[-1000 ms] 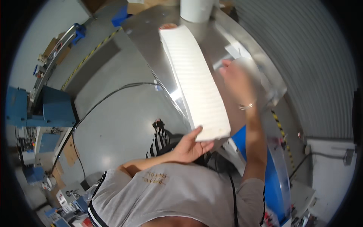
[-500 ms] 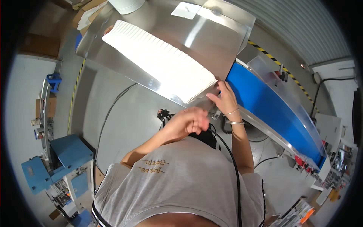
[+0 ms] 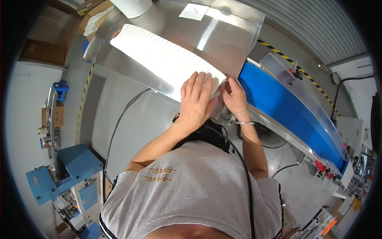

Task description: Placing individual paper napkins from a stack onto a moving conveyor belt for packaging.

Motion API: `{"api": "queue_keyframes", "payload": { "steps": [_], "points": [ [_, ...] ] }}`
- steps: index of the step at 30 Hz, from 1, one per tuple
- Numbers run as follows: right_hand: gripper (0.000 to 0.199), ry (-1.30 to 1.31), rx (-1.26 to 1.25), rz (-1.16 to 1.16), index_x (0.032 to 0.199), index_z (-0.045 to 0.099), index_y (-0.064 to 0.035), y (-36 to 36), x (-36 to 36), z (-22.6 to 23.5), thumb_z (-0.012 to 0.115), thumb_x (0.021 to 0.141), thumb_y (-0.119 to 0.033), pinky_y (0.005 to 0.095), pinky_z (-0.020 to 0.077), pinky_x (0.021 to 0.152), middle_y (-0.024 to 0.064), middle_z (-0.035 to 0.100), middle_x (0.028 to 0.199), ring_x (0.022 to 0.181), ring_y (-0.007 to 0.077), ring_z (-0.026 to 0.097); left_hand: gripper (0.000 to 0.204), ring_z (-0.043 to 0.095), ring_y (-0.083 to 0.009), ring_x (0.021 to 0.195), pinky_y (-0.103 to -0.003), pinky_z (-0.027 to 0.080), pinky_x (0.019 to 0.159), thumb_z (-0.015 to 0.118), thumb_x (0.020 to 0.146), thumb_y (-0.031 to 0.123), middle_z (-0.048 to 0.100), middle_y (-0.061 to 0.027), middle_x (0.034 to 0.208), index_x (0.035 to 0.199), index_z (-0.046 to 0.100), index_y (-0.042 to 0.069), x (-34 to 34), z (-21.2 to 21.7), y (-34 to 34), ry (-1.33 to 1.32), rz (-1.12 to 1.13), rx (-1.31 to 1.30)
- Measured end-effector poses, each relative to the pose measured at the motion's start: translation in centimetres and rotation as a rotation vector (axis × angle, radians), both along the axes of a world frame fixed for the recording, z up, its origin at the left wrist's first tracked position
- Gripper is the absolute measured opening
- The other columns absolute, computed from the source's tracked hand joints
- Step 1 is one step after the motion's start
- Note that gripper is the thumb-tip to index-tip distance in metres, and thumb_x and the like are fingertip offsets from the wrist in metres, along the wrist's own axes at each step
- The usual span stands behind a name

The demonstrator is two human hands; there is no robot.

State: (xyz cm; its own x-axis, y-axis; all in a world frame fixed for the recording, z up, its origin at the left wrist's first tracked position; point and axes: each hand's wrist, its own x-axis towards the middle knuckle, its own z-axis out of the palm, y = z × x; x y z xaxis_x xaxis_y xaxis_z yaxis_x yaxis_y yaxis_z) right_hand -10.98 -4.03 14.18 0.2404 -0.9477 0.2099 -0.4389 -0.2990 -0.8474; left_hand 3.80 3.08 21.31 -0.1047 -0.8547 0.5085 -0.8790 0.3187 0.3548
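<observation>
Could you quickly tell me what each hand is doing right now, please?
Left hand: open, palm flat on the near end of the white stack.
Right hand: fingers curled at the stack's end; grip cannot be told.

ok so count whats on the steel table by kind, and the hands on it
long stack of white sheets: 1
loose white sheet: 1
white roll: 1
hands on the stack, left hand and right hand: 2
total: 5
</observation>
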Motion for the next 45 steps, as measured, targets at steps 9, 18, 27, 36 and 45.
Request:
{"api": "queue_keyframes", "payload": {
  "steps": [9,18,27,36,45],
  "points": [
    [0.043,-0.186,0.128,-0.017,0.118,0.058,-0.0043,0.5,-0.9,0.8,0.07,0.077,-0.003,0.0224,0.0495,0.064,0.006,0.06,0.101,0.074,0.0098,0.059,0.042,0.045,-0.0355,0.117,-0.045,0.036,0.093,0.063,0.071,-0.005,0.051,-0.0144,0.123,0.111,0.062,0.004,0.7,-2.0,-0.9,0.074,-0.047,-0.023],
    [0.039,-0.151,0.16,0.256,0.112,0.058,-0.0038,-0.4,-2.3,3.2,0.071,0.076,-0.003,0.023,0.0487,0.072,0.0046,0.057,0.109,0.085,0.0116,0.057,0.036,0.037,-0.0398,0.126,-0.048,0.029,0.1,0.066,0.076,0.0,0.046,-0.016,0.132,0.111,0.064,0.009,1.2,-2.0,-0.8,0.01,-0.06,0.022],
    [0.032,-0.311,0.3,-0.383,0.098,0.056,0.0017,-1.6,-8.1,-0.4,0.058,0.092,-0.03,0.0274,0.0441,0.07,0.006,0.06,0.086,0.078,0.0097,0.051,0.043,0.036,-0.04,0.126,-0.05,0.03,0.101,0.064,0.078,0.0,0.044,-0.0173,0.133,0.121,0.056,0.004,2.1,-3.1,-1.4,0.08,0.054,-0.013],
    [0.067,0.945,-0.051,-1.059,0.129,0.044,-0.0073,-0.6,-16.8,-2.8,0.069,0.077,-0.042,0.0497,0.0377,0.094,0.0181,0.047,0.13,0.117,0.0346,0.045,0.038,0.041,-0.039,0.122,-0.05,0.033,0.099,0.061,0.074,-0.008,0.05,-0.0164,0.127,0.109,0.064,0.004,2.5,-3.3,-1.4,0.09,0.028,-0.065],
    [0.052,-0.034,0.186,0.245,0.124,0.052,-0.0093,-1.0,-3.4,4.0,0.073,0.077,-0.019,0.0356,0.0411,0.096,0.0106,0.048,0.132,0.122,0.0249,0.046,0.026,0.038,-0.037,0.127,-0.046,0.031,0.102,0.062,0.081,0.0,0.048,-0.0144,0.132,0.105,0.068,0.008,2.8,-2.4,-1.4,0.014,-0.024,-0.035]
  ]
}}
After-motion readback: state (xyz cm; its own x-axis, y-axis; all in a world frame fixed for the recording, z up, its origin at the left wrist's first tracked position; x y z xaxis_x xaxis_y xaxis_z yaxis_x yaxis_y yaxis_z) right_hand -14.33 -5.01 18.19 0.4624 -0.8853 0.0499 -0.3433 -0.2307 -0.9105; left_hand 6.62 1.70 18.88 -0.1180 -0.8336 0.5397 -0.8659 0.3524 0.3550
